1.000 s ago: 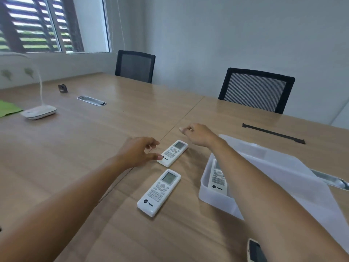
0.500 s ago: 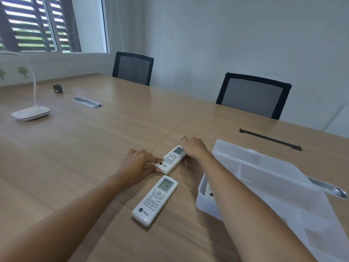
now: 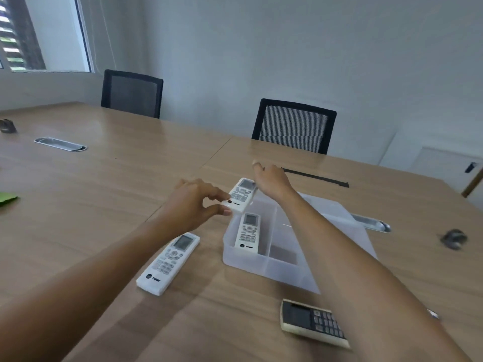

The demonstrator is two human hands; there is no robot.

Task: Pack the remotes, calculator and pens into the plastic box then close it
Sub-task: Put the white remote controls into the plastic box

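Observation:
A white remote is held in the air over the far left corner of the clear plastic box. My left hand pinches its near end, and my right hand grips its far end. A second white remote lies inside the box's left compartment. A third white remote rests on the table to the left of the box. The calculator lies near the front, partly behind my right forearm. The box's clear lid lies open to the right.
Two black mesh chairs stand at the table's far side. A thin black strip lies beyond the box. Metal cable slots sit in the tabletop at left and right. A small dark object is at right. Green paper lies at the left edge.
Both hands closed on the far remote and lifted it off the table toward the box. The view shifted right, bringing the calculator into sight.

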